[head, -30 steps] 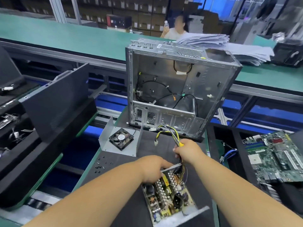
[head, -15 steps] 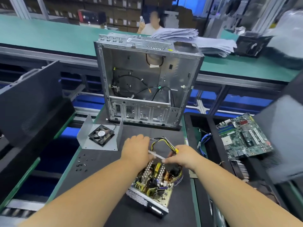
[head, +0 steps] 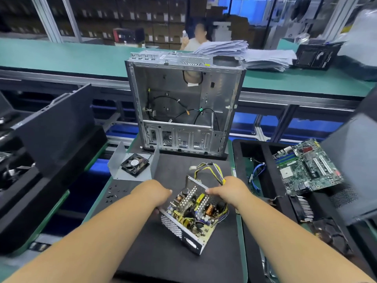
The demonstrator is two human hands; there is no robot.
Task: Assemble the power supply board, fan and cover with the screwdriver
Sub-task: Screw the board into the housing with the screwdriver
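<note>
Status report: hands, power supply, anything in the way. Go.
Left hand and right hand both gripping the power supply, tilted on the mat. Fan sits in the cover, untouched. Cables trail toward the case.

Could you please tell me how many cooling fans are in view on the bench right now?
1: the fan lies in the folded metal cover, left of the power supply board. Others may be hidden.
</note>
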